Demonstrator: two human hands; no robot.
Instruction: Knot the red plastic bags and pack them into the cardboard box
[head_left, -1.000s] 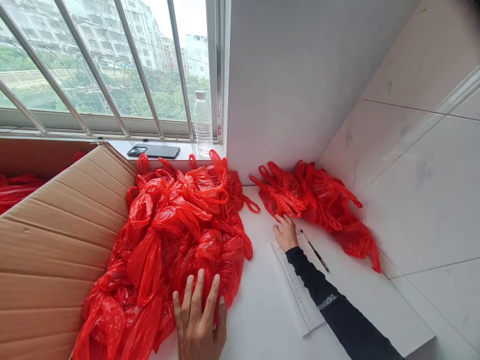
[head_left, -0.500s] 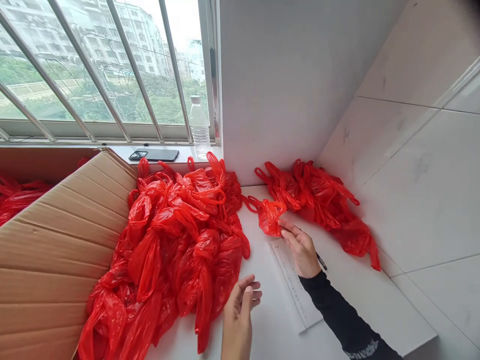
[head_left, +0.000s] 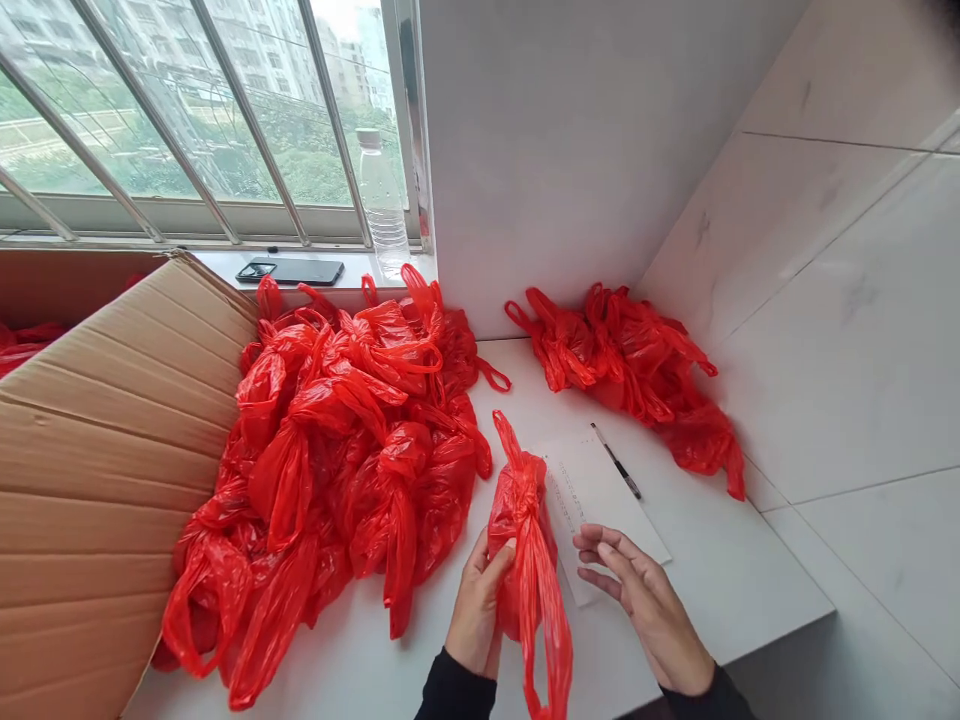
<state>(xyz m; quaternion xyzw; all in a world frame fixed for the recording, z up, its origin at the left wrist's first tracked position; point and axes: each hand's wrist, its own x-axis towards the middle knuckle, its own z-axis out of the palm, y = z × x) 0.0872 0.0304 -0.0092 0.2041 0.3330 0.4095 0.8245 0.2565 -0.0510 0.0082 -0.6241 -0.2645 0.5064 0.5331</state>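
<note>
Left hand [head_left: 474,610] squeezes a knotted red bag [head_left: 523,510] and holds it up just above the white counter [head_left: 720,590], near the front edge. Right hand [head_left: 646,592] is open with its fingers spread, just beside the bag. Far left stands a big cardboard box [head_left: 90,470]. Next to it lies a big pile of red bags [head_left: 337,420]. Behind that, a phone [head_left: 291,271] and a water bottle [head_left: 381,200] sit on the window ledge. Right of the held bag lie a white paper [head_left: 604,490] and a pen [head_left: 615,461]. A small pile of red bags [head_left: 630,360] sits in the corner.
</note>
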